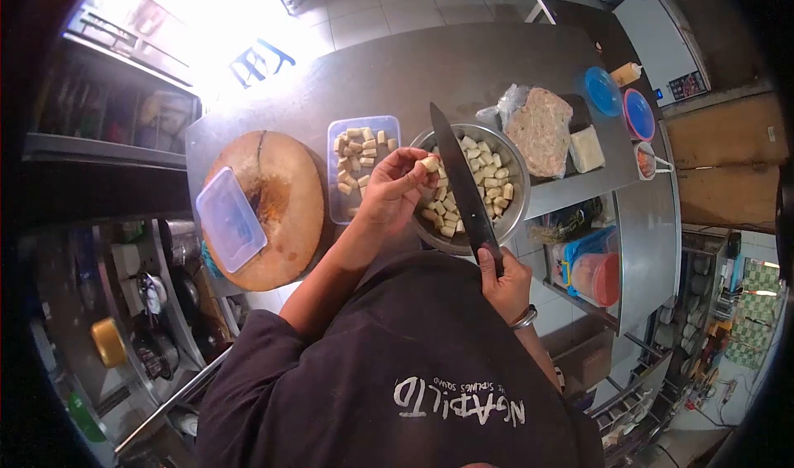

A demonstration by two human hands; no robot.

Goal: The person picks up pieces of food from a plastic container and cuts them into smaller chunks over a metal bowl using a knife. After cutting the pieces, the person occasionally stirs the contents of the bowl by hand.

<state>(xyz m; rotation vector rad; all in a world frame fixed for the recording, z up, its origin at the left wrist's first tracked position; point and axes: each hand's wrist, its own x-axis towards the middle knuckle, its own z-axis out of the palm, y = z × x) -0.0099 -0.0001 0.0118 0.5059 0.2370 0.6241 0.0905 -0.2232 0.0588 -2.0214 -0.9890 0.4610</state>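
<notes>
My left hand (397, 187) pinches a short pale chunk of food (430, 163) between thumb and fingers, over the left rim of a steel bowl (523, 199). Many similar cut pieces (494, 180) lie inside that bowl. In my right hand (504, 284) is the handle of a large dark-bladed knife (463, 178). Its blade slants across the bowl, tip pointing away from me, just right of the held chunk. Left of the bowl, a clear plastic container (332, 199) holds several more pale chunks, partly covered in this view by my left hand and forearm.
A round wooden chopping board (298, 220) with a plastic lid (231, 220) on it lies at the left of the steel table (372, 71). On the right are a bagged pale slab (538, 133), a white block (586, 149), a blue lid (603, 91) and a squeeze bottle (626, 74).
</notes>
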